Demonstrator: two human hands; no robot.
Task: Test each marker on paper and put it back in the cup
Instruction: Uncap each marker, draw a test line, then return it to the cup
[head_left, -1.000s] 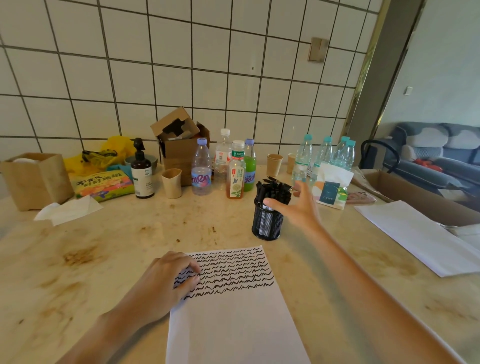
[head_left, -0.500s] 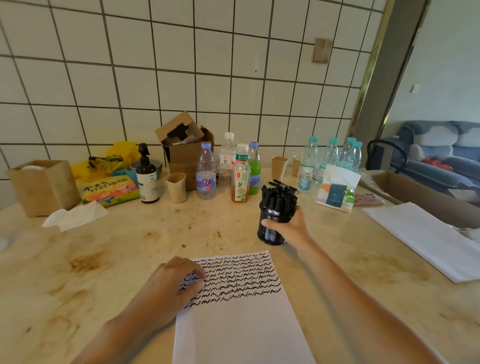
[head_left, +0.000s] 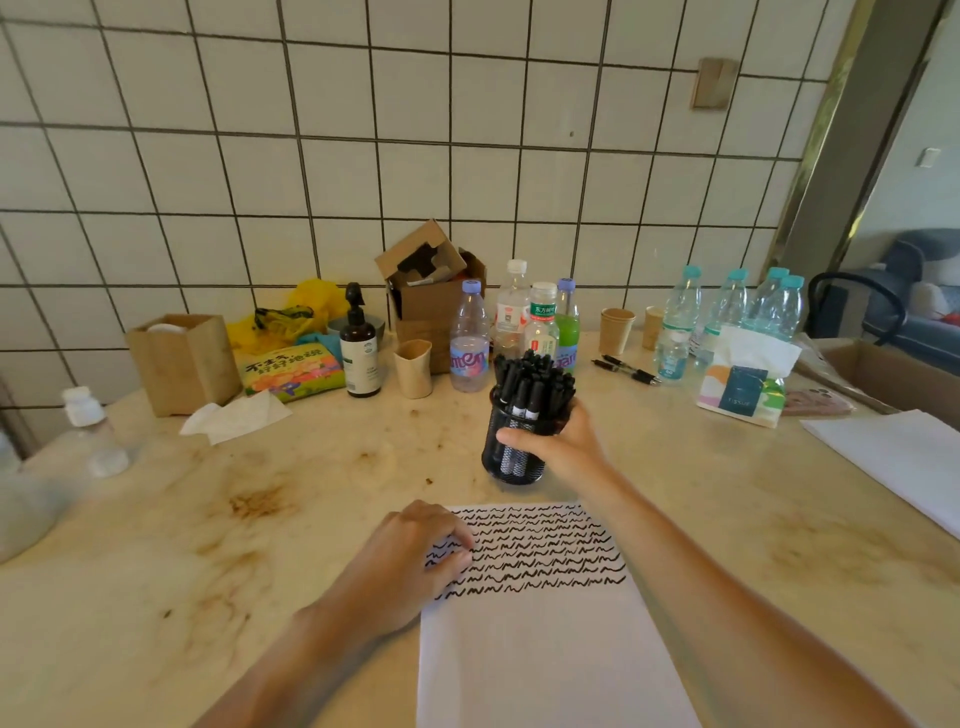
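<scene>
Cup (head_left: 511, 457) handling is the step I am judging to be in hand: my right hand (head_left: 558, 447) is wrapping its thumb and fingers around the black mesh cup at centre frame, just above the top edge of the paper (head_left: 545, 639). Whether the cup base is touching the counter (head_left: 260, 519) I cannot tell. The markers (head_left: 530, 379) are standing packed in it, caps up. My left hand (head_left: 410, 561) is resting with curled fingers on the paper's upper left corner, holding nothing, pinning the sheet beside the rows of black squiggles.

Procedure, as I am assessing it:
1. I am keeping the cup upright, since a full load could spill if tilted.
2. I am gripping at mid-height, not at the rim.
3. I am placing it near the paper, clear of the blank lower area.
4. I am keeping the left hand pressing the sheet flat.
</scene>
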